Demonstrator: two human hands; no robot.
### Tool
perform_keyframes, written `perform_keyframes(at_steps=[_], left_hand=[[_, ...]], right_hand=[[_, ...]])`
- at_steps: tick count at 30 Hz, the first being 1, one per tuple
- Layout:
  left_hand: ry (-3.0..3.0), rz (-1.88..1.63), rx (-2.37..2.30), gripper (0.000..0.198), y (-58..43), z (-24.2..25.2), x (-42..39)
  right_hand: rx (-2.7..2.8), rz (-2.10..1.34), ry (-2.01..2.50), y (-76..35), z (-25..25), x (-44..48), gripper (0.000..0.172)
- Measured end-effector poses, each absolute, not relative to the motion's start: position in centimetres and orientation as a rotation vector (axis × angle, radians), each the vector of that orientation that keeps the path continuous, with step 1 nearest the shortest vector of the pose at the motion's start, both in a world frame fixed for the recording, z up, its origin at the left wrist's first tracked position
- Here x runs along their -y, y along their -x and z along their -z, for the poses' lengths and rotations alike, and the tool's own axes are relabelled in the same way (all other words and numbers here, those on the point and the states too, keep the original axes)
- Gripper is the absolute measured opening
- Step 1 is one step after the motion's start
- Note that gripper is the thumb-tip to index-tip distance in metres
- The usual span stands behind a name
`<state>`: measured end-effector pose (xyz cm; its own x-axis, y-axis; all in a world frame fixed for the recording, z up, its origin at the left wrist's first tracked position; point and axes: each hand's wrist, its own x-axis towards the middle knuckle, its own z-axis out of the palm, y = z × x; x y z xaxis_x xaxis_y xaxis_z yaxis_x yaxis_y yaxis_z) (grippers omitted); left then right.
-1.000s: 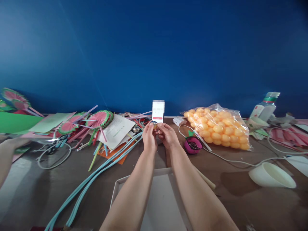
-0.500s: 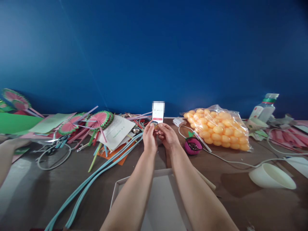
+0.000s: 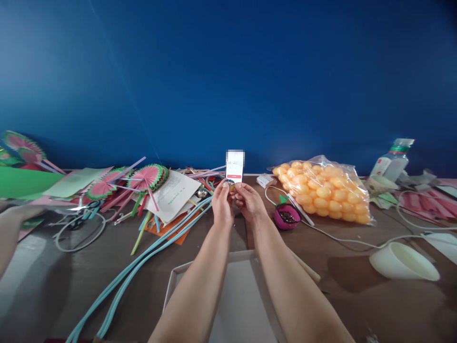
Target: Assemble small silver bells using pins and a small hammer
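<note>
Both my hands meet out in front of me, over the back of the table. A small shiny round metal piece (image 3: 229, 182), silver with some gold, is pinched between the fingertips of my left hand (image 3: 222, 206) and my right hand (image 3: 250, 200). Its lower part is hidden by my fingers and thumbs. Just behind it a phone (image 3: 234, 172) with a lit white screen stands upright near the blue wall. To the left, a similar shiny ball (image 3: 202, 192) lies among papers. Beneath my forearms is a shallow white box tray (image 3: 235, 286).
Right of my hands are a purple pouch (image 3: 286, 216) of small dark pieces, a bag of orange balls (image 3: 323, 190), a bottle (image 3: 392, 159) and a tipped white cup (image 3: 403, 262). Watermelon paper fans (image 3: 148, 183) and light-blue tubes (image 3: 143, 257) lie left. Another person's hand (image 3: 14, 214) is far left.
</note>
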<state>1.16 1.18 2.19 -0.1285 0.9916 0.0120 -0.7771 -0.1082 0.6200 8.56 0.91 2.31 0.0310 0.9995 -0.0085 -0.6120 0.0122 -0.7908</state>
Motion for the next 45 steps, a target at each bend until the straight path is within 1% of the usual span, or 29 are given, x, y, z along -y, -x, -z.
perform_keyframes(at_steps=[12, 28, 37, 45], left_hand=[[-0.510, -1.633, -0.565, 0.043, -1.15, -2.03, -1.25], [-0.553, -1.665, -0.560, 0.045, -1.20, -1.98, -1.20], [-0.545, -1.656, -0.562, 0.043, -1.11, -2.15, -1.08], [-0.539, -1.654, -0.567, 0.041, -1.16, -2.14, -1.13]], right_hand=[[0.703, -1.401, 0.764, -8.43, -2.60, -0.80, 0.037], [0.722, -1.393, 0.730, -8.43, -2.62, -0.66, 0.035], [0.734, -1.413, 0.712, -8.49, -2.53, -0.69, 0.032], [0.738, -1.407, 0.718, -8.50, -2.60, -0.64, 0.034]])
